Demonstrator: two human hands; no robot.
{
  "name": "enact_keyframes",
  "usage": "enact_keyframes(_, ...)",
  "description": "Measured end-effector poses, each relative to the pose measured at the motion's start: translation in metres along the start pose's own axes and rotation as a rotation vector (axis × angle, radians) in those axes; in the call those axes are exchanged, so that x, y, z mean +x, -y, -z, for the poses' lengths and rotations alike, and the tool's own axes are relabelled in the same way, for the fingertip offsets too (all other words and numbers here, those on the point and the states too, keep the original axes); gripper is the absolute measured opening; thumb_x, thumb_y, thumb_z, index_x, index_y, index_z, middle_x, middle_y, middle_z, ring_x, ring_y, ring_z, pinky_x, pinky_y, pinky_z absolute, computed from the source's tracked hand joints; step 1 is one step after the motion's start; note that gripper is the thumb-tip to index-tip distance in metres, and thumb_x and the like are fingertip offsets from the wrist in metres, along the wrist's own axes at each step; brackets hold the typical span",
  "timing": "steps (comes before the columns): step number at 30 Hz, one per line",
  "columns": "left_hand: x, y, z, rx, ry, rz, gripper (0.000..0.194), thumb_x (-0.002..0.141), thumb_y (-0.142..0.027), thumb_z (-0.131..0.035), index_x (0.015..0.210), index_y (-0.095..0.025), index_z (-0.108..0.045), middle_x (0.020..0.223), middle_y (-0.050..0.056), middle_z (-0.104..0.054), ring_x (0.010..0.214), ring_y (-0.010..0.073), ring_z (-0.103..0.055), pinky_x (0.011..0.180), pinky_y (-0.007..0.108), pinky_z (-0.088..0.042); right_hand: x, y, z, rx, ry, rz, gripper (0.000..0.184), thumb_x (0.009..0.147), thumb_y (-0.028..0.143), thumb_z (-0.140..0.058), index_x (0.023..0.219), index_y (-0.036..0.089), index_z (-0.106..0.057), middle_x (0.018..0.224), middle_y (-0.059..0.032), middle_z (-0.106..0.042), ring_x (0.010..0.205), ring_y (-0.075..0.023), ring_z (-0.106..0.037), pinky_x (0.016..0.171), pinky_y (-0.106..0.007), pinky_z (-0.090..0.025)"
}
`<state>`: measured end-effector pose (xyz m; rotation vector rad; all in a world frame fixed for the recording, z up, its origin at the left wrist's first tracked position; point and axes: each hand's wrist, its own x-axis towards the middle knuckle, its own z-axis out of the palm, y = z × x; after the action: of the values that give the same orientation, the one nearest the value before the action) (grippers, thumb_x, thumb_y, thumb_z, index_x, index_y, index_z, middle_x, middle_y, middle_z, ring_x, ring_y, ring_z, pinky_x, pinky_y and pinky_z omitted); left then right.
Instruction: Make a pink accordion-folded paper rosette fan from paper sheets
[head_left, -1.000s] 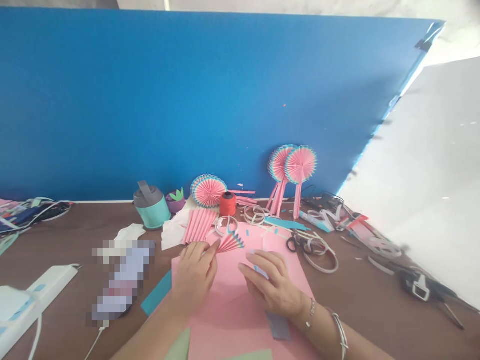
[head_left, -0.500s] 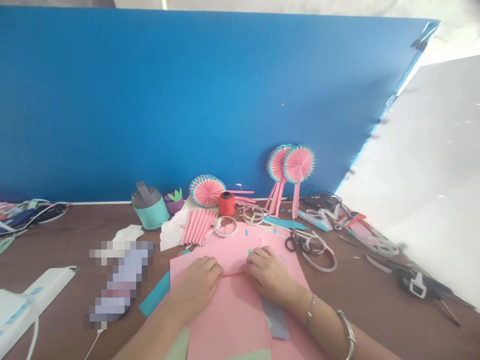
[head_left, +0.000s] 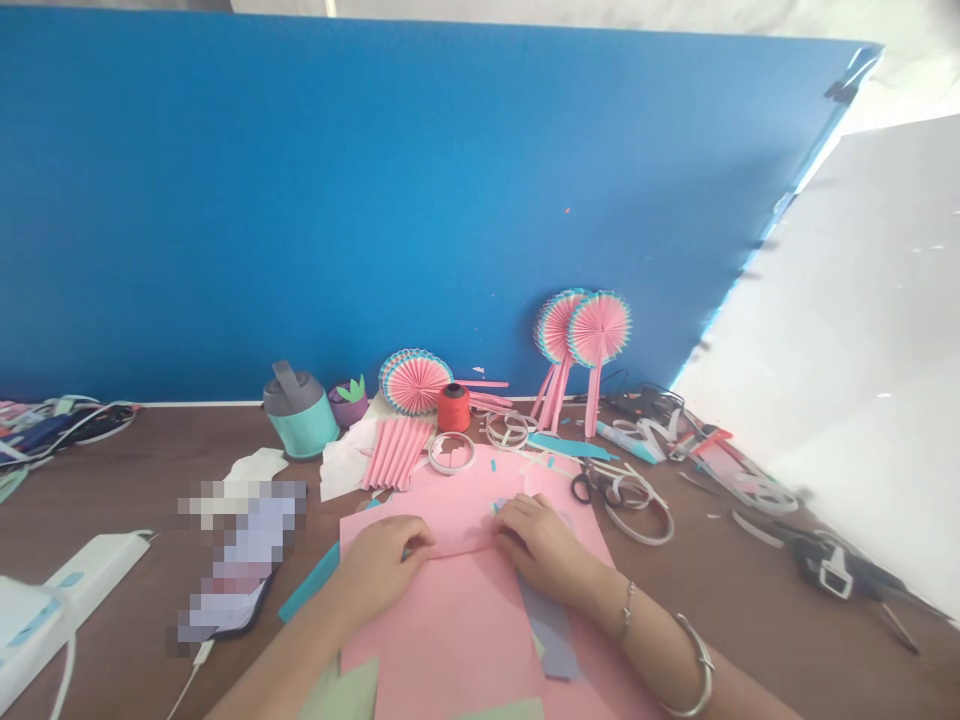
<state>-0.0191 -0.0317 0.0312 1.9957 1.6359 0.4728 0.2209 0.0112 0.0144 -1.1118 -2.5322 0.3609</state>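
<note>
My left hand [head_left: 381, 562] and my right hand [head_left: 538, 545] press down side by side on a folded pink pleated paper strip [head_left: 463, 541]. The strip lies flat on a large pink paper sheet [head_left: 457, 640] on the brown table. Both hands have their fingers curled and pinched on the strip's ends. A grey-blue paper piece [head_left: 551, 640] lies under my right wrist. A teal paper strip [head_left: 307, 585] sticks out left of the sheet.
Finished pink paper fans [head_left: 585, 330] lean on the blue board [head_left: 375, 200]; another fan [head_left: 415, 380] lies flat. Orange thread spool [head_left: 453, 407], tape rolls [head_left: 451, 452], scissors [head_left: 600, 488], teal jar [head_left: 300, 410], pleated pink paper [head_left: 396, 450], phone [head_left: 236, 570], glue gun [head_left: 840, 570], white box [head_left: 67, 590].
A second ago my left hand held the small pleated fan open and raised. Both hands have since closed it and pressed it flat on the pink sheet, the left sliding slightly left.
</note>
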Motion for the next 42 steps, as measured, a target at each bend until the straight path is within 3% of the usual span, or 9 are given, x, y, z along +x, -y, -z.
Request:
enact_keyframes(7, 0.004, 0.003, 0.001, 0.007, -0.019, 0.021, 0.021, 0.081, -0.020, -0.044, 0.078, -0.021, -0.065, 0.088, 0.004, -0.067, 0.087, 0.0193, -0.061, 0.077, 0.030, -0.042, 0.006, -0.004, -0.003, 0.038, -0.013, -0.035, 0.017, 0.090, 0.015, -0.047, 0.082, 0.020, -0.062, 0.082, -0.0032, -0.064, 0.082, -0.0181, -0.054, 0.071, -0.030, -0.031)
enact_keyframes(12, 0.004, 0.005, -0.001, -0.037, -0.031, 0.026, 0.021, 0.083, -0.021, -0.041, 0.079, -0.021, -0.062, 0.090, 0.004, -0.066, 0.088, 0.0192, -0.060, 0.078, 0.030, -0.042, 0.009, -0.008, -0.005, 0.135, -0.028, -0.143, 0.013, 0.086, 0.019, -0.051, 0.076, 0.019, -0.059, 0.076, -0.0019, -0.064, 0.075, -0.0170, -0.055, 0.072, -0.029, -0.033)
enact_keyframes(17, 0.006, 0.009, -0.004, -0.056, -0.032, 0.026, 0.022, 0.084, -0.023, -0.040, 0.079, -0.022, -0.061, 0.091, 0.004, -0.066, 0.090, 0.0199, -0.060, 0.079, 0.031, -0.043, 0.014, -0.017, -0.009, 0.289, -0.005, -0.193, 0.012, 0.084, 0.024, -0.053, 0.074, 0.019, -0.057, 0.069, -0.0001, -0.062, 0.066, -0.0144, -0.054, 0.061, -0.024, -0.034)
enact_keyframes(42, 0.003, 0.000, -0.002, 0.036, -0.030, 0.023, 0.024, 0.084, -0.017, -0.037, 0.076, -0.021, -0.059, 0.086, 0.004, -0.064, 0.085, 0.0196, -0.059, 0.075, 0.031, -0.042, 0.020, -0.018, -0.011, 0.311, 0.023, -0.268, 0.011, 0.079, 0.020, -0.055, 0.068, 0.018, -0.056, 0.062, 0.0015, -0.059, 0.057, -0.0118, -0.051, 0.052, -0.021, -0.031)
